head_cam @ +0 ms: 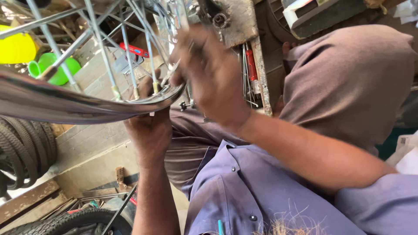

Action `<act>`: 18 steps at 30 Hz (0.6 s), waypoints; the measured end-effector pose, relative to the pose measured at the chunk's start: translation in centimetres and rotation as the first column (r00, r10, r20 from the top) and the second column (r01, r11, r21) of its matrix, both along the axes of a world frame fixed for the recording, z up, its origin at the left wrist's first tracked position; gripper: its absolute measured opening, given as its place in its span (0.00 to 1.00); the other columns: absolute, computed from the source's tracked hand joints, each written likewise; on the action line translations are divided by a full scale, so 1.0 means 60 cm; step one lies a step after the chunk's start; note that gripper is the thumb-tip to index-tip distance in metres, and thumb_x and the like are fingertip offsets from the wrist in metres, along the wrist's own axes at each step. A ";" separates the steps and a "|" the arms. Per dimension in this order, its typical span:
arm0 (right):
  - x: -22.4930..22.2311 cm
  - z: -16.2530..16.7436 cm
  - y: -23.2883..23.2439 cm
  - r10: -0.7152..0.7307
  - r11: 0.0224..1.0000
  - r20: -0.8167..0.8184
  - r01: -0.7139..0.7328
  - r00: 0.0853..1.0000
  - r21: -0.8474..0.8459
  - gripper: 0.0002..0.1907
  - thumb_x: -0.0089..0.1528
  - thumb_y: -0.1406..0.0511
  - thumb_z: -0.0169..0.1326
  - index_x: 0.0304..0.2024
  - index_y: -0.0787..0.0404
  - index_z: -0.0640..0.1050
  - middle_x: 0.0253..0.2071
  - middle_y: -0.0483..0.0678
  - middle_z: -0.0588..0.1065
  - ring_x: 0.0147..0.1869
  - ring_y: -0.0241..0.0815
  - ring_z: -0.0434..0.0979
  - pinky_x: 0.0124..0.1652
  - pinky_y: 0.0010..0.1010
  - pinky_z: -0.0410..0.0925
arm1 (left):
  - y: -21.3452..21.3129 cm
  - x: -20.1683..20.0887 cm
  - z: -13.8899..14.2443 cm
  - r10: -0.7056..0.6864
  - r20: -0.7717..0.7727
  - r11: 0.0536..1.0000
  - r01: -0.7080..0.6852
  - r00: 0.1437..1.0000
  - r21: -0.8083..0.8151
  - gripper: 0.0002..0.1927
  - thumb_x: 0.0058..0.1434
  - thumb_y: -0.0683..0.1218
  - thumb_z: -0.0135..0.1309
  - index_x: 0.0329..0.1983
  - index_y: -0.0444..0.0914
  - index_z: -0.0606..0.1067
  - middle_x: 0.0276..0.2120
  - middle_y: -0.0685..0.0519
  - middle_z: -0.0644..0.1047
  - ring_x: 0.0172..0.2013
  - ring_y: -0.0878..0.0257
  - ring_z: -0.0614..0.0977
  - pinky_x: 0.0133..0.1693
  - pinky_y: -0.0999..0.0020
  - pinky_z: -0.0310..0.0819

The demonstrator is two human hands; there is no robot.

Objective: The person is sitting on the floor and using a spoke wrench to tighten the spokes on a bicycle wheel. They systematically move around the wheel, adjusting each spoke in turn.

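Chromed steel bicycle wheel rim point(87, 102) with thin silver wire spokes point(102, 52) fills the frame from 9 o'clock to 12 o'clock, held tilted above the person's lap. Left hand point(150, 130) is closed around the rim from beneath, at about 6 o'clock of the visible arc, fingers curled over its inner edge beside the brass-coloured spoke nipples point(136, 92). Right hand point(213, 76) lies at 1 o'clock of the left hand, blurred by motion, fingers pinched narrow about a spoke or a small tool near the rim; which of the two cannot be told. Grey-brown trousers point(348, 82) and a blue-grey buttoned shirt point(244, 187) occupy the frame from 3 o'clock to 6 o'clock.

Behind the spokes, at 11 o'clock, stand a yellow plastic vessel point(15, 48) and a green plastic cup point(56, 67); a red-handled tool point(135, 50) rests on pale wooden boards. A worn wooden block point(237, 21) with a red-handled screwdriver point(250, 65) beside it stands at 12 o'clock. Black rubber tyres point(26, 148) are stacked at 8 o'clock.

Hazards, as judged: the rim is borne by one hand only, so a loosened grip could let it swing down onto the lap or the floor. The pinching fingers work between close-set spokes, where a slip could trap or scrape a fingertip. Uneven turning at one nipple would probably pull the rim out of true.
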State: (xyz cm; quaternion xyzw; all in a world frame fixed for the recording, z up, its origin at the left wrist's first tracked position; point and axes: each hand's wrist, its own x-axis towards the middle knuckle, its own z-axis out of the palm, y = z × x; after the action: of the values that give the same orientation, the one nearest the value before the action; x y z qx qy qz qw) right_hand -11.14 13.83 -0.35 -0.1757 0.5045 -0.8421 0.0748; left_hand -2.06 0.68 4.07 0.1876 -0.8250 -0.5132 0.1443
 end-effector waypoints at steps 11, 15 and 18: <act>-0.002 0.075 -0.005 -0.040 0.990 0.060 0.031 0.997 0.141 0.11 0.76 0.63 0.48 0.58 0.61 0.72 0.43 0.48 0.80 0.40 0.36 0.84 0.34 0.26 0.72 | -0.013 0.015 -0.041 -0.038 0.017 0.993 0.039 0.999 -0.111 0.20 0.68 0.32 0.58 0.63 0.33 0.72 0.57 0.47 0.76 0.58 0.59 0.79 0.61 0.65 0.74; -0.034 0.049 -0.017 0.234 0.966 0.418 -0.160 0.878 -0.204 0.15 0.75 0.63 0.44 0.60 0.64 0.72 0.39 0.50 0.79 0.33 0.36 0.82 0.34 0.28 0.79 | -0.020 0.015 -0.027 -0.010 0.025 1.000 0.010 1.000 0.013 0.24 0.69 0.30 0.56 0.68 0.32 0.70 0.63 0.46 0.76 0.63 0.59 0.77 0.65 0.65 0.73; -0.031 0.024 -0.004 0.114 0.984 0.265 -0.073 0.958 -0.161 0.13 0.78 0.65 0.47 0.62 0.67 0.72 0.41 0.52 0.78 0.36 0.37 0.81 0.41 0.30 0.80 | -0.048 0.011 0.013 -0.231 0.091 0.967 0.219 0.969 0.129 0.27 0.66 0.34 0.55 0.69 0.31 0.66 0.66 0.46 0.72 0.66 0.58 0.73 0.65 0.63 0.72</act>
State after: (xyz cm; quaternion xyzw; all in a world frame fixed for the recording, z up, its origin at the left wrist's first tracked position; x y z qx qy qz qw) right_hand -13.01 13.58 1.12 -0.0869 0.4161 -0.8891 0.1699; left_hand -1.42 -2.20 4.87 0.1276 -0.8158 -0.5633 0.0300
